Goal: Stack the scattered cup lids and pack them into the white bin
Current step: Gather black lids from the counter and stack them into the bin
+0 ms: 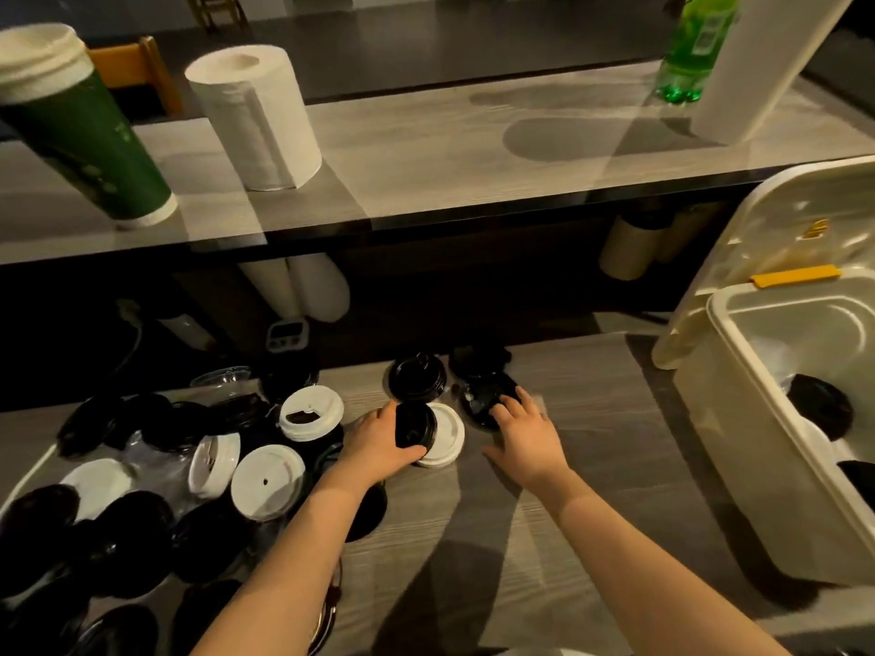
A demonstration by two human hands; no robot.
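Note:
Several black and white cup lids (pixel 267 480) lie scattered over the left of the wooden counter. My left hand (pixel 379 442) grips a black lid (pixel 414 426) held on edge over a white lid (pixel 447 435). My right hand (pixel 525 430) reaches onto another black lid (pixel 483 395), fingertips touching it. A further black lid (pixel 416 376) lies just behind. The white bin (pixel 738 419) stands at the right with its cover (pixel 781 220) tipped open; black and white lids (pixel 819 409) lie inside.
A raised shelf (pixel 473 149) runs across the back with a green cup stack (pixel 85 130), a paper roll (pixel 255 116), a green bottle (pixel 696 45) and a white cylinder (pixel 767 63). Under it hang paper cup sleeves (pixel 308 286) and a small timer (pixel 286 333).

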